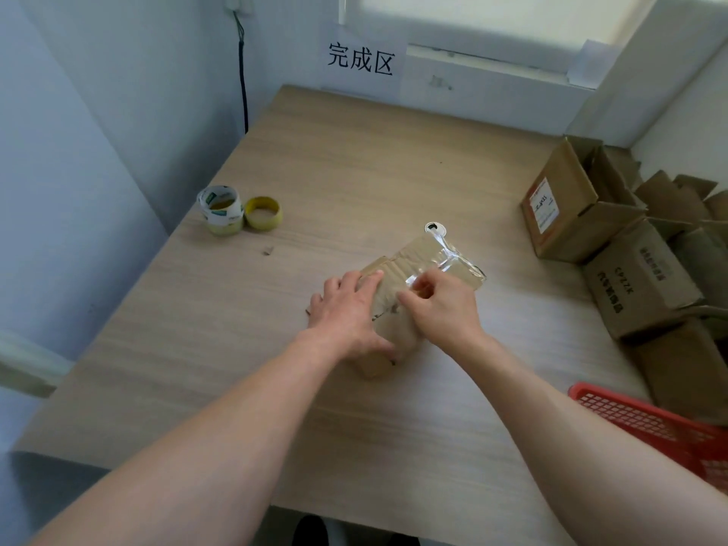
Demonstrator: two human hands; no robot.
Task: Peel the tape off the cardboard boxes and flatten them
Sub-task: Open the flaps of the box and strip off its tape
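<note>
At the centre of the table (354, 159), we are steadying a cardboard box (413, 256) under our flat, spread left hand (346, 313) while our right hand (441, 309), at its 3 o'clock, is pinching the clear tape (447, 254) to peel it free.

Reaching forward with 2 bare forearms. Pressing down with the left hand (348, 314), fingers straight and spread. Pinching tape (444, 254) with the right hand (438, 306), fingers curled.

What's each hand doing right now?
Left hand: open, pressing flat on the cardboard box.
Right hand: closed, pinching the clear tape on that box.
</note>
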